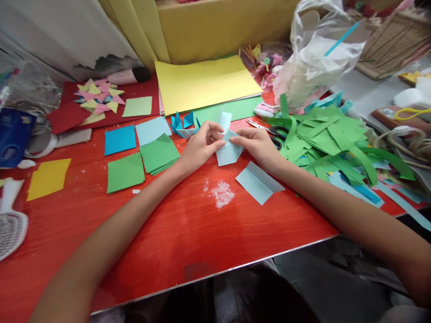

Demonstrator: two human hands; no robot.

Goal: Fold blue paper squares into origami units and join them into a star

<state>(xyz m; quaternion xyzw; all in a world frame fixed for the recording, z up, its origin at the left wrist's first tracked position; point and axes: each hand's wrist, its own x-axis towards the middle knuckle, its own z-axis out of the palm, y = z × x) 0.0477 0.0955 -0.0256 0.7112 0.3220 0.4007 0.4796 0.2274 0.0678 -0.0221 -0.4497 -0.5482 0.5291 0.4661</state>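
Head view: left hand [204,141] and right hand [257,143] pinch pale-blue paper [229,155]; green scraps [332,134] crowd three o'clock; red tabletop [202,233] leaves room at six, toward its near edge [215,274].

No text, brand or number can be read with certainty. Pale printed marks are carried by the blue pack [15,137] at the far left of the desk [161,251], but they are too small and blurred to be made out. Faint dark marks are borne by the side of the pale pink cylinder [123,76] with a dark cap, lying near the curtain [84,31]; these, too, cannot be deciphered.
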